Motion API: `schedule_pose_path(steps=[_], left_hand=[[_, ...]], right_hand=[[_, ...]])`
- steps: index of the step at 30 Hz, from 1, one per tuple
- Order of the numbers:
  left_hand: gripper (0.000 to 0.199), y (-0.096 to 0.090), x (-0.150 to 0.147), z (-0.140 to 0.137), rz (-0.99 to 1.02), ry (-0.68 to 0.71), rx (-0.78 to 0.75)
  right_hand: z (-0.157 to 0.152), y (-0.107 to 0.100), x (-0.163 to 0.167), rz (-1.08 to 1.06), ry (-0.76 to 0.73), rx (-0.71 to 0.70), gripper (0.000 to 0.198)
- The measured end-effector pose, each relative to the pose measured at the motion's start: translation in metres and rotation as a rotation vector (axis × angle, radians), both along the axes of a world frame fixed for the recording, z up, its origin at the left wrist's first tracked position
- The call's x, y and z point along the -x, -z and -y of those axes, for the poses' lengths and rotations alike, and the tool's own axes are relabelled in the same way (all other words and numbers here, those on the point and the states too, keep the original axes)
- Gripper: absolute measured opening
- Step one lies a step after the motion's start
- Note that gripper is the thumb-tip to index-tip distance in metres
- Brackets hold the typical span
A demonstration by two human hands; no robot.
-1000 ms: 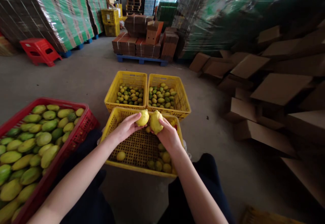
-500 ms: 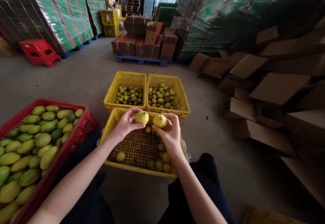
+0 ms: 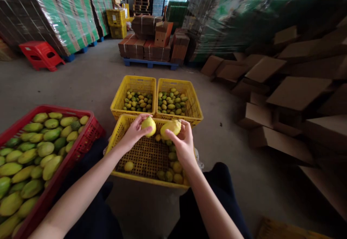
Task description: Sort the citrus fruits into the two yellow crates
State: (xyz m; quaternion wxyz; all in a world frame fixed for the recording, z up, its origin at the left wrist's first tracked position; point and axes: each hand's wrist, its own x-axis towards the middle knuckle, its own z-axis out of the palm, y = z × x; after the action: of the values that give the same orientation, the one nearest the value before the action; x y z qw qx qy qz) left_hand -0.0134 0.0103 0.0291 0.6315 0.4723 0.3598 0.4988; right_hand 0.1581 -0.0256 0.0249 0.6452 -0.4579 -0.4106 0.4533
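My left hand is closed round a yellow lemon, thumb across its near side. A second lemon, lying more lengthwise, is held by my right hand between thumb and fingers. Both lemons are above the nearest yellow crate, side by side and slightly apart. Inside that crate one lemon lies alone at the left, and several lemons are gathered along the right side, partly hidden by my right hand and forearm.
A red crate full of green-yellow lemons stands on my left. Two yellow crates with smaller lemons adjoin the near crate's far side. Cardboard boxes are heaped at right. A red stool and loaded blue pallet stand farther back.
Both lemons have been turned in my fingers: the left one now points its tip upward, the right one lies with its end toward the right. The hands have barely shifted.
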Motion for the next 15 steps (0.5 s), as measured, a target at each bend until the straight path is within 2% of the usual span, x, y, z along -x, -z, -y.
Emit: schedule_pose_path(steps=[3, 5, 8, 11, 15], left_hand=[[0.039, -0.001, -0.005, 0.001, 0.152, 0.051, 0.328], [0.035, 0.001, -0.009, 0.003, 0.258, 0.084, 0.456], [0.035, 0.006, -0.014, 0.007, 0.455, 0.124, 0.44], [0.035, 0.011, -0.017, 0.01, 0.643, 0.132, 0.413], [0.029, 0.015, -0.019, 0.012, 0.782, 0.007, 0.578]], right_hand=[[-0.005, -0.002, 0.0, -0.313, -0.157, 0.21, 0.026], [-0.009, 0.0, 0.001, -0.458, -0.271, 0.302, 0.026], [-0.011, 0.004, 0.004, -0.621, -0.362, 0.345, 0.031], [-0.008, 0.009, 0.01, -0.803, -0.346, 0.327, 0.035], [-0.004, 0.013, 0.017, -1.002, -0.243, 0.363, 0.036]])
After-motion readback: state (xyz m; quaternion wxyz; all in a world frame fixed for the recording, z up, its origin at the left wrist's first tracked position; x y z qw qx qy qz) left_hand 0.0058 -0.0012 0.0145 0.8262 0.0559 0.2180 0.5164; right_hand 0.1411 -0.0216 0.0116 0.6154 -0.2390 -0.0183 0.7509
